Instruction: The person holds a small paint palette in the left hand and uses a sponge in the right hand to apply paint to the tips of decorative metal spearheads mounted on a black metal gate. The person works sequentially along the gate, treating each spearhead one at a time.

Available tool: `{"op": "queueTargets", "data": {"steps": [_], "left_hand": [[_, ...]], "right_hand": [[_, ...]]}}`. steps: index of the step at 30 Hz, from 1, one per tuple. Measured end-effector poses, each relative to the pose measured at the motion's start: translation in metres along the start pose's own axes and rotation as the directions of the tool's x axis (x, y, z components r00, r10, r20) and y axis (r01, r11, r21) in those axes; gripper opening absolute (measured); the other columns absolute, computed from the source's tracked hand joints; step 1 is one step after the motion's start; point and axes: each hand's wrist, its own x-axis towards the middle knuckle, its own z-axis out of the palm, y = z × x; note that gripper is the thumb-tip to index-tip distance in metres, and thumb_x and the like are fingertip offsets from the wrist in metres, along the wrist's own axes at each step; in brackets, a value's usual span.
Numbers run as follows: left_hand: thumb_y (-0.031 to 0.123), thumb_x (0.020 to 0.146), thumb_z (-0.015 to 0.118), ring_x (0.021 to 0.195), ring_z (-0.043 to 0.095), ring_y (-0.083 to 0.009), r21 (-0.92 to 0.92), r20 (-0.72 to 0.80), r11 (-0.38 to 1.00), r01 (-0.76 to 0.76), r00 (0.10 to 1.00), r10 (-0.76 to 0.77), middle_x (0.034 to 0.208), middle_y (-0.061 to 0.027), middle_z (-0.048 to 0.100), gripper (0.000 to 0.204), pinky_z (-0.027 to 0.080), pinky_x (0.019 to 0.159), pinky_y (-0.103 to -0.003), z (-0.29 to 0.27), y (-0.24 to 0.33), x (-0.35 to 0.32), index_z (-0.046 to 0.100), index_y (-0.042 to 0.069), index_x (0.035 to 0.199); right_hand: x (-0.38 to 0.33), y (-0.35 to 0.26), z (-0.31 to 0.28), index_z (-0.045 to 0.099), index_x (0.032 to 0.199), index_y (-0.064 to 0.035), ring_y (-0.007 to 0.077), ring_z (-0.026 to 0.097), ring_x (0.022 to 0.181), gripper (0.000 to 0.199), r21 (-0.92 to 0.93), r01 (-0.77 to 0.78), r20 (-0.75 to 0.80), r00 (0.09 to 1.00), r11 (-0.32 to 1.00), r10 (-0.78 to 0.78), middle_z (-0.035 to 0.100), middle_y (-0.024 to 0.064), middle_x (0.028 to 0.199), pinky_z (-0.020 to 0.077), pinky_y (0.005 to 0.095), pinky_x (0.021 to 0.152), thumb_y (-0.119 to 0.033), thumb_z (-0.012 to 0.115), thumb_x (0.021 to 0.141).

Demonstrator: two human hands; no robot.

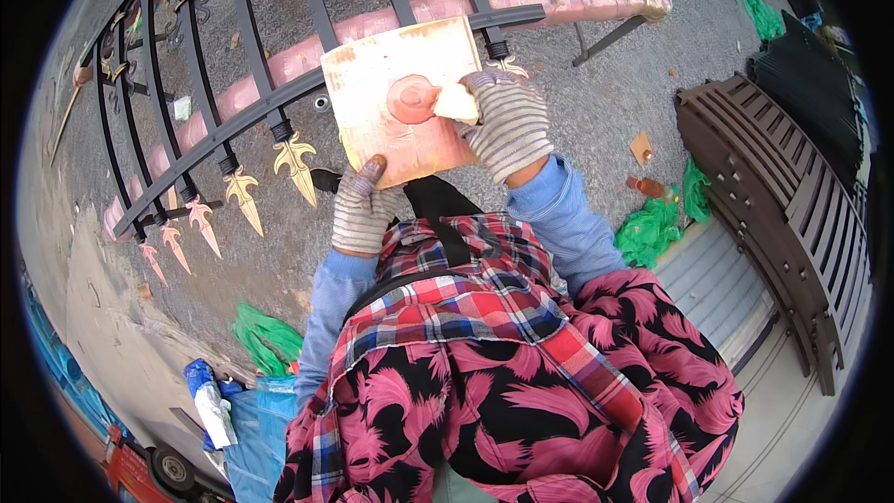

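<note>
My left hand [366,210], in a striped knit glove, grips the lower left corner of a square of cardboard [358,93], thumb on top. A round patch of wet pink paint [410,99] lies near the cardboard's middle. In my right hand [507,126], gloved the same way, is a pale piece of sponge [456,104], its tip touching the paint's right edge. Just beyond the cardboard stands a black metal fence panel [251,47] with spear-shaped tips. The nearer spear tips [296,168] are gold; those farther left [203,226] look pink.
A long pink wrapped roll [596,2] supports the fence panel. Brown slatted metal panels [773,186] are stacked at the right. Green netting [649,233] lies on the gravel near my right arm, with more netting [265,337] at lower left. A red vehicle [140,466] shows at bottom left.
</note>
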Motion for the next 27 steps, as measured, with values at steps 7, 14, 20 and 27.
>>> {"op": "queueTargets", "data": {"steps": [7,14,20,27], "left_hand": [[0.009,0.073,0.062,0.108,0.047,-0.0253,0.053,-0.119,0.995,-0.082,0.989,0.088,0.117,-0.014,0.046,0.055,0.042,0.09,-0.038,-0.013,0.011,-0.003,0.035,-0.003,0.12],[0.007,0.073,0.062,0.109,0.046,-0.0248,0.079,-0.185,0.991,-0.108,0.975,0.121,0.117,-0.0116,0.046,0.057,0.038,0.093,-0.038,-0.013,0.031,-0.009,0.034,0.0,0.122],[0.01,0.073,0.062,0.109,0.046,-0.0242,0.128,-0.169,0.989,-0.073,0.981,0.094,0.118,-0.012,0.046,0.058,0.038,0.094,-0.037,-0.015,0.033,-0.007,0.034,-0.001,0.122],[0.01,0.073,0.062,0.108,0.046,-0.0242,0.137,-0.194,0.985,-0.101,0.973,0.127,0.118,-0.0121,0.045,0.057,0.038,0.094,-0.037,-0.013,0.041,-0.007,0.034,-0.001,0.122]], "right_hand": [[-0.031,0.071,0.023,0.052,0.1,-0.0053,0.0247,0.057,0.081,0.045,0.202,-0.302,-0.006,0.951,0.932,0.309,0.058,0.0105,0.089,0.0474,0.0339,0.068,-0.018,0.07,0.061],[-0.038,0.145,0.071,0.057,0.097,-0.0028,0.0281,0.06,0.079,0.044,0.419,-0.687,-0.014,0.649,0.594,0.76,0.061,0.0147,0.088,0.0471,0.0347,0.07,-0.019,0.072,0.059],[-0.002,0.139,0.1,0.057,0.093,-0.0028,0.0251,0.06,0.076,0.04,0.052,-0.704,-0.032,0.708,0.708,0.706,0.061,0.0139,0.083,0.0473,0.0341,0.065,-0.02,0.072,0.061],[-0.024,0.146,0.093,0.058,0.093,-0.0015,0.022,0.06,0.072,0.038,0.174,-0.795,0.219,0.607,0.582,0.764,0.063,0.0109,0.082,0.047,0.0324,0.064,-0.019,0.072,0.062]]}}
